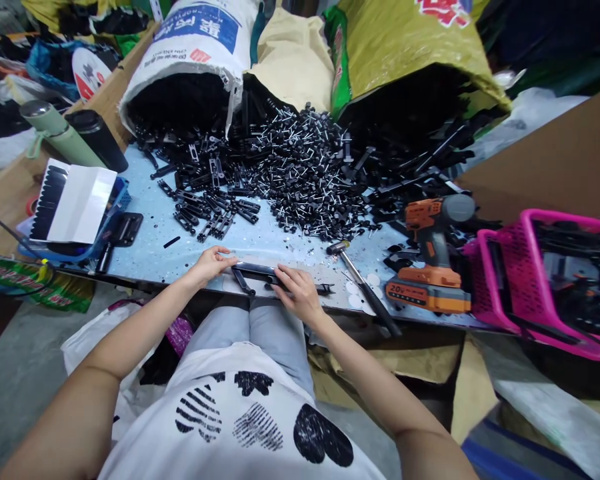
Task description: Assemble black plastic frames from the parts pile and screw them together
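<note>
A long black plastic part point(255, 269), with a thinner arm angled off its left end, lies across the near edge of the work table. The fingers of my left hand point(213, 263) pinch it at the left end. My right hand point(299, 291) is closed over its right end, hiding that portion. More dark slender pieces point(325, 289) poke out just right of my right hand. A hammer point(363, 287) with a black handle rests further right. Beyond my hands lie a heap of black pieces with metal pins point(305, 173) and loose black slotted links point(215, 207).
An orange cordless drill point(430, 257) stands at the right beside a pink basket point(520, 267). A white sack point(195, 47) and a yellow sack point(410, 53) lie open at the back. On the left are a blue basket point(123, 193), a green flask point(63, 133) and a black tumbler point(97, 140).
</note>
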